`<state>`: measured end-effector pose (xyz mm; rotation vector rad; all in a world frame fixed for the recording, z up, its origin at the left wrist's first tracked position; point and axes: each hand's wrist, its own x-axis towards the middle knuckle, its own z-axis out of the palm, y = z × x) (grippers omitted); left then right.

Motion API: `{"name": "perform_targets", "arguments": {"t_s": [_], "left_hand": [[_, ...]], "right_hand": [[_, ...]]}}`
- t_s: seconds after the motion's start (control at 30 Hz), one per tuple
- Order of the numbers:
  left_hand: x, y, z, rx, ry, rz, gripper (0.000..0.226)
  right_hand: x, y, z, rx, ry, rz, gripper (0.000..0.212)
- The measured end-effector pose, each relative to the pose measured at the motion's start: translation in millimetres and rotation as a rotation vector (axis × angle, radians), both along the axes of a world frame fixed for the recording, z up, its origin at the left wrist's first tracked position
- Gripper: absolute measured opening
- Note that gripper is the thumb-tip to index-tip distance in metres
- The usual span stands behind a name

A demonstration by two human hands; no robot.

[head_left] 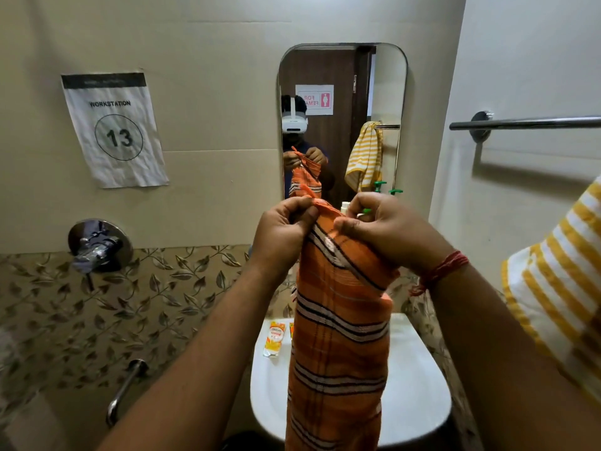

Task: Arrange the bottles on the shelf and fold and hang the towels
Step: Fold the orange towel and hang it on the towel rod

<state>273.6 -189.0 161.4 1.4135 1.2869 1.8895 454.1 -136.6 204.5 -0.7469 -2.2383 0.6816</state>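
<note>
An orange towel (338, 336) with black and white stripes hangs lengthwise in front of me, over the white sink (419, 385). My left hand (281, 232) pinches its top edge on the left. My right hand (390, 229) pinches the top edge on the right, a red thread around its wrist. A yellow-and-white striped towel (553, 288) hangs at the right edge of view, below the chrome towel bar (527, 122). Behind my right hand, bottles with green pump tops (367, 211) are mostly hidden. An orange-and-white tube (274, 341) lies on the sink's left rim.
A mirror (387, 92) on the wall ahead reflects me, the towels and a door. A chrome tap valve (99, 245) and a grab bar (125, 392) are fixed to the left wall. A paper sign marked 13 (113, 131) hangs above them.
</note>
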Motion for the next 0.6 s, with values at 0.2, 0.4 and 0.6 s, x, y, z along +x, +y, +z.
{"name": "perform_targets", "arguments": {"t_s": [0.2, 0.4, 0.6], "left_hand": [[-2.9, 2.9, -0.9, -0.024, -0.025, 0.058, 0.021], [-5.4, -0.3, -4.7, -0.024, 0.016, 0.068, 0.02], [-6.2, -5.6, -2.9, 0.037, 0.004, 0.105, 0.014]], "right_hand": [[15.9, 3.0, 2.4, -0.214, -0.232, 0.176, 0.045], [29.7, -10.4, 23.1, 0.397, -0.489, 0.069, 0.023], [30.2, -4.8, 29.7, 0.336, -0.531, 0.03, 0.016]]}}
